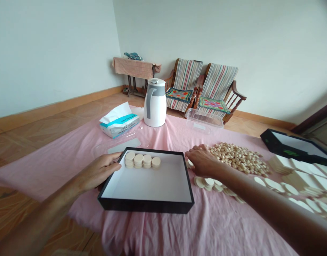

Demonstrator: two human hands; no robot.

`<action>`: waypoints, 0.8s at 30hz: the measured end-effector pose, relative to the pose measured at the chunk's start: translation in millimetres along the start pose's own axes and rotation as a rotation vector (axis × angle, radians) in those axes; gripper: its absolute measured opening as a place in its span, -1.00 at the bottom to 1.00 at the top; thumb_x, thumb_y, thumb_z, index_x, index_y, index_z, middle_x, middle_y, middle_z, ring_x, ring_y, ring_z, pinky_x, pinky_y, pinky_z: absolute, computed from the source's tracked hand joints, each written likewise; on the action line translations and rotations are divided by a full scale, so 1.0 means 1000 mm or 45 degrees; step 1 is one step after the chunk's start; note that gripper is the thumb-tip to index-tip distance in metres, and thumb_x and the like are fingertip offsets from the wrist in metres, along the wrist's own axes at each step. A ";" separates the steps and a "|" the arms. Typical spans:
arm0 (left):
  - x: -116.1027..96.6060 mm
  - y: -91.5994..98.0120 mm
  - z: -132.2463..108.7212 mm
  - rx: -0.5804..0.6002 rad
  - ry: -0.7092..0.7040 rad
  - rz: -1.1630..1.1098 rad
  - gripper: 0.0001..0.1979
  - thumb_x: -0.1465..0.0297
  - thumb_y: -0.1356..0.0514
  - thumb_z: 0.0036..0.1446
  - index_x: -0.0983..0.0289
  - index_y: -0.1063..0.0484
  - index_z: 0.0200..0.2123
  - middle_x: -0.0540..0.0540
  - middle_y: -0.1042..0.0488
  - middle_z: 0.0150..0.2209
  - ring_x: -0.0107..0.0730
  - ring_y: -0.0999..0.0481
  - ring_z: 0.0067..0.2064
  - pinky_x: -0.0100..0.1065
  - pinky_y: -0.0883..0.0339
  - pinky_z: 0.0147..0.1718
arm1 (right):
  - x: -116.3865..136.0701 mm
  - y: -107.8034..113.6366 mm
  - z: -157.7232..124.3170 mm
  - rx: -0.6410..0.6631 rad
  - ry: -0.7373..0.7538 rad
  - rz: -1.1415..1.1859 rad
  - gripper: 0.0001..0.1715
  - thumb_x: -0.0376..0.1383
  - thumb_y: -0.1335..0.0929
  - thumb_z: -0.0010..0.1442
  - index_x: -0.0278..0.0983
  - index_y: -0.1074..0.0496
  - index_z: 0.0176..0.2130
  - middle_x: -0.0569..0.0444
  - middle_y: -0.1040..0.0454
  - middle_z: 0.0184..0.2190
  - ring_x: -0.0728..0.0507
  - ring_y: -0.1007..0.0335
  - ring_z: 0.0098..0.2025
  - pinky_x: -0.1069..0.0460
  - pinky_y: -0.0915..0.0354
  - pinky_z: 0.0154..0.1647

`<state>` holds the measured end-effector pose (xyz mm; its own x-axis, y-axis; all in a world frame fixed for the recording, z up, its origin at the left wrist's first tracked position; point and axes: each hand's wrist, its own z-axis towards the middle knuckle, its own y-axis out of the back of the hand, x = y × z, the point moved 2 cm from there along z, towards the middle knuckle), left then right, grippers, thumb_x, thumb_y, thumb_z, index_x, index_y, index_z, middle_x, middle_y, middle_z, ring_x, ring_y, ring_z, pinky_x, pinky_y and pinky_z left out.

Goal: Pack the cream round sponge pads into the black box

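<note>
A black box (150, 204) with a white inside sits on the pink cloth in front of me. Several short stacks of pale round discs (142, 160) stand in a row along its far edge. My left hand (99, 170) rests against the box's left rim, thumb on the edge, fingers curled round it. My right hand (202, 160) lies palm down just right of the box, fingers bent over loose discs (210, 183) on the cloth; whether it holds any is hidden. A heap of small pale beads or nuts (240, 158) spreads beyond that hand.
A white jug (154, 103), a tissue pack (119, 122) and a clear plastic tub (204, 120) stand at the far side. A black lid (291, 145) and more pale flat pieces (307, 185) lie at the right. Two striped chairs (203, 89) stand by the wall.
</note>
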<state>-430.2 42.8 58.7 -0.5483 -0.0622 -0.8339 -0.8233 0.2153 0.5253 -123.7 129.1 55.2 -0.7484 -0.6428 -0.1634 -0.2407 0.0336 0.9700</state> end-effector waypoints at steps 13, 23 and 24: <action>0.002 -0.004 0.002 -0.003 0.013 -0.010 -0.51 0.25 -0.04 0.05 0.34 -0.35 0.03 0.06 -0.56 -0.28 -0.20 -0.51 -0.27 -0.36 -0.37 -0.29 | 0.003 -0.012 0.003 -0.044 0.050 -0.048 -0.74 -0.42 -0.32 -0.01 -0.34 -0.38 -0.22 -0.06 -0.49 -0.26 -0.23 -0.31 -0.10 -0.15 0.13 0.06; 0.001 -0.002 0.002 0.029 0.001 -0.028 -0.53 0.28 -0.04 0.09 0.35 -0.32 0.06 0.08 -0.54 -0.28 -0.16 -0.49 -0.18 -0.27 -0.35 -0.15 | 0.010 -0.001 0.009 -0.037 0.041 -0.048 -0.80 -0.29 -0.32 0.02 -0.32 -0.47 -0.33 -0.12 -0.52 -0.35 -0.25 -0.36 -0.17 -0.17 0.16 0.08; 0.000 -0.002 0.002 0.027 0.000 -0.029 -0.53 0.28 -0.05 0.09 0.35 -0.33 0.05 0.08 -0.54 -0.28 -0.16 -0.49 -0.18 -0.28 -0.35 -0.16 | 0.011 -0.001 0.010 -0.029 0.042 -0.044 -0.80 -0.28 -0.32 0.02 -0.32 -0.48 -0.34 -0.13 -0.52 -0.37 -0.25 -0.36 -0.17 -0.18 0.17 0.08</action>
<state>-428.1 44.1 57.0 -0.5293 -0.0675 -0.8457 -0.8324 0.2344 0.5022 -138.1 129.3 50.9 -0.7187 -0.6685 -0.1915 -0.2519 -0.0064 0.9677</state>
